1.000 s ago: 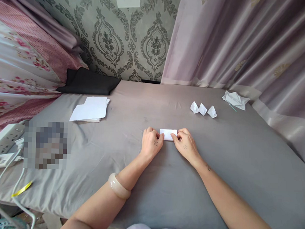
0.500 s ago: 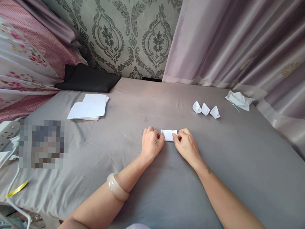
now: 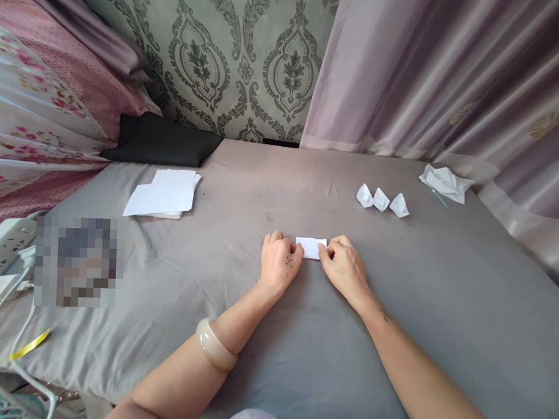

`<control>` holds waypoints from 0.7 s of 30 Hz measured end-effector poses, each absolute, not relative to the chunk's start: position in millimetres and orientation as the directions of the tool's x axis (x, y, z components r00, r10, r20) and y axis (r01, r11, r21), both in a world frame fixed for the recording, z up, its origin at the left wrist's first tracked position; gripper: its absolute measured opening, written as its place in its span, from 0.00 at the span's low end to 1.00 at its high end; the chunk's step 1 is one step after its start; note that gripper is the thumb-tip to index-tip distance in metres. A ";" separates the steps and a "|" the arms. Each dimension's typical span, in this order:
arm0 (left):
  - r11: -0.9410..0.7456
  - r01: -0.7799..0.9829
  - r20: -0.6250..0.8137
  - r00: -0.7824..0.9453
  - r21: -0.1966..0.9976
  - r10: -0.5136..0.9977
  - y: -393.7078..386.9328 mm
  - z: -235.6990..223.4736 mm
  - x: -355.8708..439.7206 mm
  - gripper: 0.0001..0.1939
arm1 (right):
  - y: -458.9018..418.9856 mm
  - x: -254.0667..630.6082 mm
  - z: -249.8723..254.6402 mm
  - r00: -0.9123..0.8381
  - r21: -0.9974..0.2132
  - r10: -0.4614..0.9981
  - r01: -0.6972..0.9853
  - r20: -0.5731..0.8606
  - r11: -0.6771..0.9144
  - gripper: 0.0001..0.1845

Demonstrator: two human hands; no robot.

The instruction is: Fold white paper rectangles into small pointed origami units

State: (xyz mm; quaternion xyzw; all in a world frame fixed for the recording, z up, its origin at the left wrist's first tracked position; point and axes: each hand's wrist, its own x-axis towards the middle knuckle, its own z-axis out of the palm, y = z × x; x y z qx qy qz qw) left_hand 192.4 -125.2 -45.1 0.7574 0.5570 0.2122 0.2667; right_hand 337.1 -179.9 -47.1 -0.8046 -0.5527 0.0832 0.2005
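A small folded sheet of white paper point(image 3: 311, 248) lies on the grey cloth in front of me, its long side running left to right. My left hand point(image 3: 280, 261) is closed at its left end, thumb and curled fingers pinching the edge. At the right end my right hand point(image 3: 345, 265) grips it the same way, thumb on top. Both hands rest low on the cloth, and the fingertips under the paper are hidden. Three small folded paper boats point(image 3: 381, 200) stand in a row beyond my right hand.
Loose white sheets point(image 3: 167, 193) are stacked at the back left, near a black folded cloth point(image 3: 162, 141). More white paper point(image 3: 445, 183) lies at the far right beside a thin light-blue stick point(image 3: 439, 198). Power strips point(image 3: 7, 246) with cables and a yellow strip point(image 3: 30, 345) are on the left.
Both hands keep their grip on the folded paper, with hardly any motion. The whole view has shifted very slightly.
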 end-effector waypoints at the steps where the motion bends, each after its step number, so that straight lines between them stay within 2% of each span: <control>1: -0.232 0.734 0.021 0.284 0.638 0.959 -125.3 -44.9 192.6 0.14 | -179.8 336.9 -46.6 0.379 -0.415 0.922 0.853 0.079 -0.315 0.18; 13: -0.251 0.753 0.039 0.287 0.609 0.957 -123.2 -49.8 193.0 0.13 | -178.7 336.0 -43.7 0.389 -0.399 0.921 0.849 0.027 -0.347 0.19; 21: -0.273 0.762 0.053 0.301 0.587 0.952 -123.8 -52.5 193.7 0.13 | -178.5 336.1 -44.2 0.386 -0.383 0.922 0.858 0.041 -0.342 0.18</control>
